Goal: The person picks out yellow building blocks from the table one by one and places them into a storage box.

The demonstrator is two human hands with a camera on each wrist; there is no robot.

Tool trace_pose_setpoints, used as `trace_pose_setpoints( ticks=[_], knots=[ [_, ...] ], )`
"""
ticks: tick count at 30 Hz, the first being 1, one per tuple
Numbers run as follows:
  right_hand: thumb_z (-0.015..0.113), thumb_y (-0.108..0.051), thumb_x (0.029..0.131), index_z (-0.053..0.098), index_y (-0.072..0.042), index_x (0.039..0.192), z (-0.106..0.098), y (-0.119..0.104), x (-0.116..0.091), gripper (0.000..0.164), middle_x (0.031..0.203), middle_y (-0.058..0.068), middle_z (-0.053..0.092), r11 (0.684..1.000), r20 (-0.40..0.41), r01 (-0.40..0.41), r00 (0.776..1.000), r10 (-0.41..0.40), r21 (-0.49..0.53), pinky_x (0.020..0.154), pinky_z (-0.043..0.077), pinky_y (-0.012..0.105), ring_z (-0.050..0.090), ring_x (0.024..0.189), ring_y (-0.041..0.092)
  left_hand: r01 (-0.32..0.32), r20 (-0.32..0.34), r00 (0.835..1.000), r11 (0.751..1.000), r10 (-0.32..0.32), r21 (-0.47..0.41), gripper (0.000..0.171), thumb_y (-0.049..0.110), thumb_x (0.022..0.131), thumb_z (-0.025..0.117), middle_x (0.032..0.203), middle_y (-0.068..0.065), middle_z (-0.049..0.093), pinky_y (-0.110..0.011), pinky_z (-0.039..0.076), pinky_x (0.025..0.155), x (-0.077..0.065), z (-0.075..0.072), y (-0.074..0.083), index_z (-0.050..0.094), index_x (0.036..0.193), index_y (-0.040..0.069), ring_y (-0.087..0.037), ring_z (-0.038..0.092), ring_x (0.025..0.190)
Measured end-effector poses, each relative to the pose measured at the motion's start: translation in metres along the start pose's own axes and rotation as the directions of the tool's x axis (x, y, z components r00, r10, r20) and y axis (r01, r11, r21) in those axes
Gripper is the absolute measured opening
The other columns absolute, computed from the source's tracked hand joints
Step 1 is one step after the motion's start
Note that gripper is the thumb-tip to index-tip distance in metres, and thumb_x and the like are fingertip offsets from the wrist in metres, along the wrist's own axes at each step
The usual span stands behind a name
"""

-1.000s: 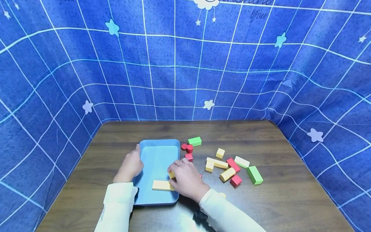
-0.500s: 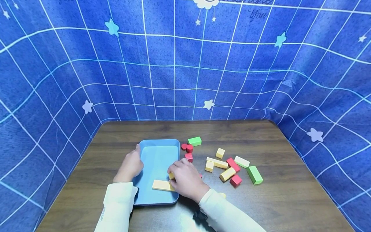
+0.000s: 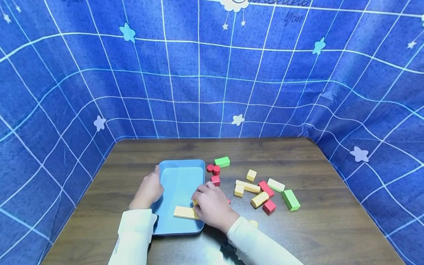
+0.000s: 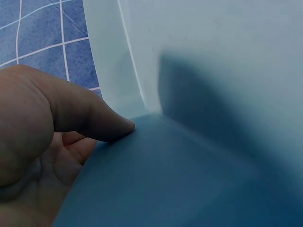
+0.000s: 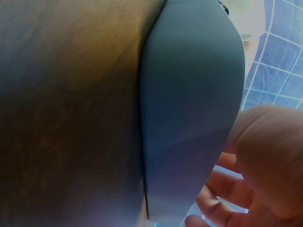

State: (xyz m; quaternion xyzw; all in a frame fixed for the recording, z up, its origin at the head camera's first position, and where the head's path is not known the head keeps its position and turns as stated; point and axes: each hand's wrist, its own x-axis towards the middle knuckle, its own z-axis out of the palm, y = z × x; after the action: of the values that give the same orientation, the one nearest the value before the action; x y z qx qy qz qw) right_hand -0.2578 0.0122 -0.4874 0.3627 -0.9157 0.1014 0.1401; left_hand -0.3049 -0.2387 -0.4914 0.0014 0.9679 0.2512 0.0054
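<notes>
white sleeves [image 3: 134,233], one with lettering [image 3: 117,245]

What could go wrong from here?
1. The right hand holds a small yellow block close to the yellow plank; it may nudge the plank.
2. A yellow piece is partly hidden by the right sleeve; pulling back might sweep it.
3. The left hand grips the tray; pushing rightward could bump the red cylinders beside it.

Curtained workspace; starry blue cloth [image 3: 185,88] hangs behind a brown table [image 3: 331,228].
</notes>
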Motion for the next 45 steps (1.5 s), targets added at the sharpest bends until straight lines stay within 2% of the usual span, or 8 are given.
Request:
trace_pose_setpoints(
  ticks=[9, 14, 28, 34, 40, 45],
  knots=[
    [0.068, -0.022, 0.081, 0.072, -0.024, 0.093, -0.005, -0.004, -0.002, 0.013, 0.095, -0.004, 0.060, 1.000, -0.009, 0.011, 1.000, -0.011, -0.009, 0.065, 0.042, 0.031, 0.039, 0.084, 0.014, -0.009, -0.002, 1.000, 1.000, 0.009, 0.009, 0.071, -0.004, 0.089, 0.043, 0.144, -0.032, 0.029, -0.064, 0.031, 0.100, 0.002, 0.001, -0.002, 0.003, 0.147, -0.005, -0.044, 0.031, 0.126],
    [0.065, -0.019, 0.082, 0.073, -0.024, 0.090, -0.007, -0.006, -0.003, 0.013, 0.093, -0.004, 0.058, 0.999, -0.012, 0.015, 1.000, -0.015, -0.051, 0.066, 0.041, 0.031, 0.038, 0.083, 0.015, -0.021, -0.006, 1.000, 1.000, 0.022, 0.017, 0.071, -0.004, 0.088, 0.044, 0.142, -0.033, 0.031, -0.063, 0.034, 0.099, 0.002, 0.001, -0.003, 0.004, 0.146, -0.007, -0.043, 0.037, 0.122],
    [0.069, -0.021, 0.078, 0.069, -0.022, 0.082, -0.003, -0.004, -0.005, 0.005, 0.085, -0.004, 0.053, 0.997, -0.023, 0.002, 1.000, -0.004, -0.077, 0.064, 0.037, 0.031, 0.034, 0.077, 0.017, -0.005, 0.003, 1.000, 1.000, 0.005, 0.007, 0.071, -0.003, 0.089, 0.045, 0.142, -0.033, 0.030, -0.065, 0.034, 0.098, -0.001, 0.000, -0.001, 0.003, 0.146, -0.006, -0.044, 0.038, 0.121],
    [0.070, -0.022, 0.078, 0.069, -0.020, 0.085, -0.004, -0.003, -0.006, 0.007, 0.084, -0.004, 0.053, 0.998, -0.020, 0.007, 1.000, -0.009, -0.070, 0.064, 0.038, 0.031, 0.034, 0.076, 0.016, -0.003, 0.011, 1.000, 1.000, 0.003, 0.006, 0.070, -0.003, 0.090, 0.044, 0.143, -0.033, 0.029, -0.065, 0.033, 0.098, 0.000, 0.000, 0.000, 0.002, 0.146, -0.006, -0.045, 0.034, 0.124],
    [0.069, -0.020, 0.077, 0.071, -0.020, 0.088, -0.008, -0.003, -0.006, 0.011, 0.084, -0.004, 0.053, 0.998, -0.021, 0.017, 1.000, -0.018, -0.063, 0.063, 0.037, 0.029, 0.035, 0.076, 0.016, 0.014, 0.009, 1.000, 1.000, -0.014, -0.006, 0.070, -0.003, 0.090, 0.046, 0.143, -0.033, 0.030, -0.066, 0.034, 0.095, -0.002, 0.000, 0.000, 0.004, 0.147, -0.005, -0.046, 0.037, 0.121],
    [0.069, -0.020, 0.075, 0.072, -0.021, 0.087, -0.013, 0.001, -0.006, 0.012, 0.086, -0.005, 0.055, 0.999, -0.046, 0.004, 0.999, -0.006, -0.051, 0.064, 0.042, 0.030, 0.040, 0.078, 0.016, 0.015, 0.006, 1.000, 1.000, -0.015, -0.017, 0.071, -0.003, 0.090, 0.047, 0.143, -0.032, 0.030, -0.067, 0.035, 0.094, -0.003, 0.000, 0.001, 0.004, 0.147, -0.004, -0.046, 0.037, 0.121]
  ],
)
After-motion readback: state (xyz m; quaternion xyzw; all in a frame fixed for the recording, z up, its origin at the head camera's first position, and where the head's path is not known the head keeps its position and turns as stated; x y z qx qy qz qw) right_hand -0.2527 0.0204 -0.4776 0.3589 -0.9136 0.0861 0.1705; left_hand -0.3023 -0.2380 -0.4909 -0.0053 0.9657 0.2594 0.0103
